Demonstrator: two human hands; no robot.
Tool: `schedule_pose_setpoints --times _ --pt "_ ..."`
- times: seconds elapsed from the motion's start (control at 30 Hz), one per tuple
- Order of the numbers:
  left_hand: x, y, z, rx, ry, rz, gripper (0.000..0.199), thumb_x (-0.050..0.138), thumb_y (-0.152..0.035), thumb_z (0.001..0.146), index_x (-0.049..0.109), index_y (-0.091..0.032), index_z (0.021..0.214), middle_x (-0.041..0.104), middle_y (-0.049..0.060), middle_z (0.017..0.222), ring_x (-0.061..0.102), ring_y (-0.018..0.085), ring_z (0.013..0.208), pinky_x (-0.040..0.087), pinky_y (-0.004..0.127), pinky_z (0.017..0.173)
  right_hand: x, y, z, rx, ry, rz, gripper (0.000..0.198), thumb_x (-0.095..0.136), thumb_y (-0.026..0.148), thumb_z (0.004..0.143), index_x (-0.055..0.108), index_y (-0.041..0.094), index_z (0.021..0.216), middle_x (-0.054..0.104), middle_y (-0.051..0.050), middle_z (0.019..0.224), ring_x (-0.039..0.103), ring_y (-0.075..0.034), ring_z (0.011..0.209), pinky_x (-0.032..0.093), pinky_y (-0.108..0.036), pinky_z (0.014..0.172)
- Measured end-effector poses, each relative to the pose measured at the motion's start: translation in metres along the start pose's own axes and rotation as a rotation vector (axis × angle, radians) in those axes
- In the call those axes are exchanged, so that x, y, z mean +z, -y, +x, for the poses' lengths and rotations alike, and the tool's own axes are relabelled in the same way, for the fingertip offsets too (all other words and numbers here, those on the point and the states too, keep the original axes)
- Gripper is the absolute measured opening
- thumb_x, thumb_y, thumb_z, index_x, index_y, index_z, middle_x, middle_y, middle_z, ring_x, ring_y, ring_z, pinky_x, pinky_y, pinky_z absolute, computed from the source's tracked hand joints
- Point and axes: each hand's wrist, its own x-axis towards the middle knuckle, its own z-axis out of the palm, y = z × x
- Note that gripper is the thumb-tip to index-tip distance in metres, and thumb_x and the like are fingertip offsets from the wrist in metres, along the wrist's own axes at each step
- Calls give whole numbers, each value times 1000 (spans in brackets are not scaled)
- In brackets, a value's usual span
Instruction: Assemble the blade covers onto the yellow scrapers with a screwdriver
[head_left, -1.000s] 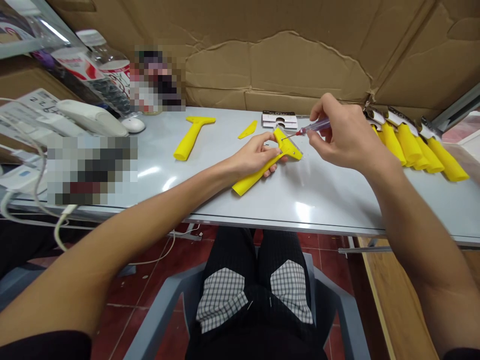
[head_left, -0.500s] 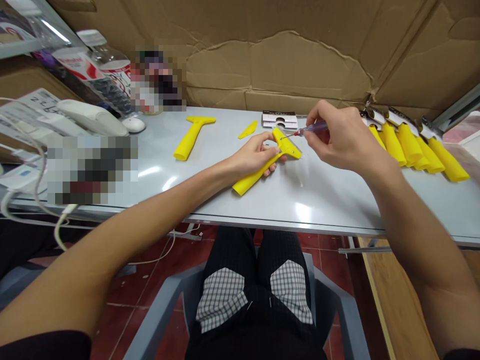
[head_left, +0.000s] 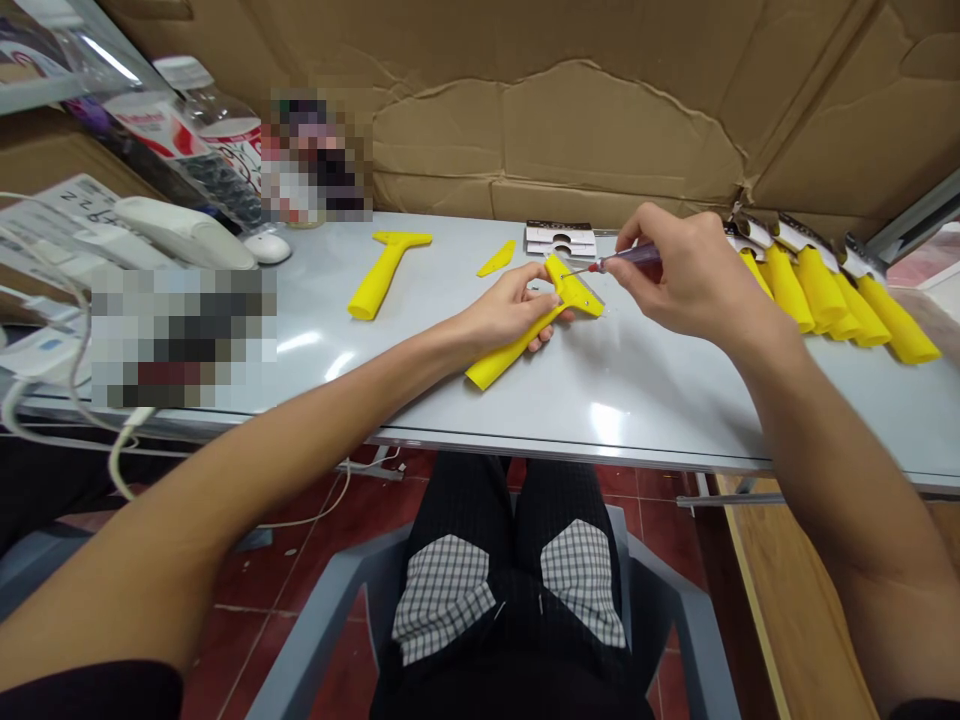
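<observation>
My left hand (head_left: 521,308) is closed round a yellow T-shaped scraper (head_left: 501,362), near its wide head. The scraper's handle slants down toward the table's front edge. In my right hand (head_left: 679,270) is a screwdriver (head_left: 636,258) with a dark translucent handle, held between thumb and fingers. Its thin shaft reaches left, and the tip meets a screw spot on the scraper's head. Behind the left hand lies a loose yellow wedge-shaped piece (head_left: 496,259). Another yellow T-shaped scraper handle (head_left: 381,277) rests farther left.
Small black-and-white cards (head_left: 559,240) lie at the back of the table (head_left: 420,395). Several yellow scrapers (head_left: 821,290) with card covers line the right side. Bottles (head_left: 225,140), a white mouse (head_left: 267,248) and cables (head_left: 75,350) crowd the left. Cardboard (head_left: 600,130) stands behind.
Almost nothing differs. My right hand's fingers have shifted slightly on the screwdriver handle, while its tip stays at the same spot on the scraper.
</observation>
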Motion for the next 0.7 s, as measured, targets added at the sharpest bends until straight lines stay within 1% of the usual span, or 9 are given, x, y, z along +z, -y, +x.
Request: schedule_pose_setpoints --times 0.1,0.17,0.23,0.3,0.4,0.53,0.6,0.67,0.7 --pt "-1 1 0 12 10 -5 15 67 -21 110 58 -21 122 82 10 102 63 10 57 46 24 50 1 -3 1 20 -35 -26 21 67 45 106 78 28 111 76 -10 82 71 -36 83 55 -49 78" --pt "-1 2 0 15 12 -10 16 69 -22 110 58 -21 122 82 10 102 64 10 57 46 24 50 0 -2 1 17 -26 -25 22 69 46 104 77 30 116 75 -8 80 71 -35 82 55 -48 77" --pt "-1 3 1 13 7 -11 18 71 -23 109 58 -21 121 82 11 101 63 10 56 45 24 50 -2 1 -1 3 3 -7 26 73 45 100 75 31 122 76 -7 82 71 -34 82 54 -47 75" --pt "-1 4 2 13 0 -13 18 71 -23 109 58 -21 121 82 10 101 63 10 55 45 25 50 -2 3 -2 -17 29 18 28 74 44 99 74 31 124 78 -7 85 70 -33 81 53 -46 75" --pt "-1 3 2 7 -14 -6 17 70 -22 109 57 -21 121 82 9 100 63 10 55 46 25 51 0 1 -1 -17 21 31 21 71 46 102 76 29 114 76 -8 82 69 -33 79 52 -46 74" --pt "1 0 0 2 -14 9 14 65 -18 110 57 -21 121 81 8 99 63 10 55 47 26 52 4 -5 2 35 -28 4 24 69 50 106 76 28 98 70 -8 73 68 -34 75 51 -48 77" --pt "2 -1 0 7 -11 6 13 64 -17 111 57 -20 122 81 9 99 63 10 55 46 25 53 5 -4 2 40 -39 5 20 72 48 104 76 29 99 67 -6 70 68 -33 75 51 -47 77" --pt "2 -1 0 8 -14 12 12 64 -18 112 58 -20 122 81 9 100 63 9 55 46 25 52 4 -1 1 17 -29 18 15 76 41 99 76 29 107 69 -5 72 68 -32 75 51 -46 75" --pt "2 -1 0 6 -16 15 11 65 -18 112 58 -20 121 81 9 100 63 9 55 46 25 52 3 2 1 -2 -19 31 16 77 37 96 76 29 110 71 -5 74 68 -32 75 51 -45 75"
